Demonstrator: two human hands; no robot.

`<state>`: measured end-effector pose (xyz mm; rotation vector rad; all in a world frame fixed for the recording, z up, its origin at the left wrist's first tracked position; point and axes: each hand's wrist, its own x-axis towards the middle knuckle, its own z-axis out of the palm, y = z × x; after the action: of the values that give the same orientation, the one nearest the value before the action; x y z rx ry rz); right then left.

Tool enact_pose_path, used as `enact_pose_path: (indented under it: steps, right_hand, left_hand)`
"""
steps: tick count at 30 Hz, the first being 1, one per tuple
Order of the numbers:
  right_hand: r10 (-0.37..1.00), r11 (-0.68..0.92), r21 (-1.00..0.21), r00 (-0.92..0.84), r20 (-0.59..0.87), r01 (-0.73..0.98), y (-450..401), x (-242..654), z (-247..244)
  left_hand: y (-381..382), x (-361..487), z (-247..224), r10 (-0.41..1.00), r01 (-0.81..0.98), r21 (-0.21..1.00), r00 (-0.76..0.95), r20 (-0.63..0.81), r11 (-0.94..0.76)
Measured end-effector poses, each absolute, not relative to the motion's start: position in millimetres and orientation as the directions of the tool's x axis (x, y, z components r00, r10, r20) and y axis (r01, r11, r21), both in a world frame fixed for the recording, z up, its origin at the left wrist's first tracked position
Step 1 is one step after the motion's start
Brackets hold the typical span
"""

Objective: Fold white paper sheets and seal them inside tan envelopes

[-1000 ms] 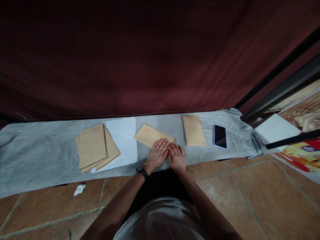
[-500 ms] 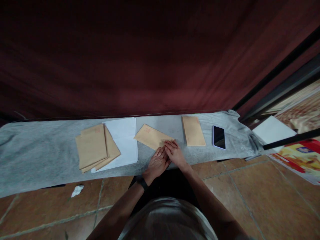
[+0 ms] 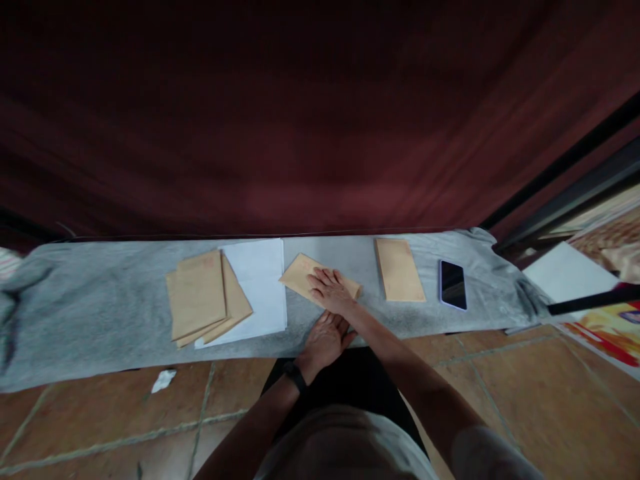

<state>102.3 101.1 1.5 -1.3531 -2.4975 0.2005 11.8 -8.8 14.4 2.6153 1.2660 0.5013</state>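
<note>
A brown envelope (image 3: 300, 272) lies slanted at the middle of the narrow grey-covered table (image 3: 115, 293). My right hand (image 3: 331, 291) rests on top of it, palm down with the fingers spread. Just below, near the front edge, my left hand (image 3: 325, 339) lies with its fingers extended beside the envelope's lower edge, partly under my right wrist. A stack of brown envelopes (image 3: 200, 297) sits to the left, over white paper sheets (image 3: 260, 280). More brown envelopes (image 3: 401, 270) are piled to the right.
A phone (image 3: 453, 285) lies at the right of the table. Behind the table hangs a dark red cloth (image 3: 300, 133). At the far right are a white board (image 3: 567, 277) and a dark metal bar. A crumpled white scrap (image 3: 163, 381) is on the tiled floor.
My right hand has moved up and left onto the envelope, its fingers spreading. My left hand has slid slightly down off it. The view has shifted a little.
</note>
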Motion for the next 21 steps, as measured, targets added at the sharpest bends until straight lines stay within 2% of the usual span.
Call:
enact_pose_path:
  steps: [4,7,10,15,21]
  right_hand:
    - [0.868,0.495,-0.258,-0.456,0.196,0.83,119,85,3]
    - [0.903,0.428,-0.308,-0.386,0.19,0.85,129,80,6]
    - [0.94,0.34,-0.377,-0.306,0.149,0.862,136,85,12]
    - [0.978,0.21,-0.422,-0.189,0.092,0.882,142,106,20]
    - [0.999,0.039,-0.601,-0.052,-0.005,0.799,150,135,23]
  left_hand:
    - [-8,9,19,0.771,0.687,0.352,0.594,0.23,-0.635]
    - [-7,8,19,0.767,0.68,0.359,0.596,0.237,-0.639]
    - [-7,8,15,0.771,0.69,0.348,0.591,0.236,-0.635]
    - [-8,10,7,0.781,0.722,0.296,0.574,0.246,-0.625]
    - [-10,9,8,0.773,0.72,0.285,0.566,0.286,-0.633]
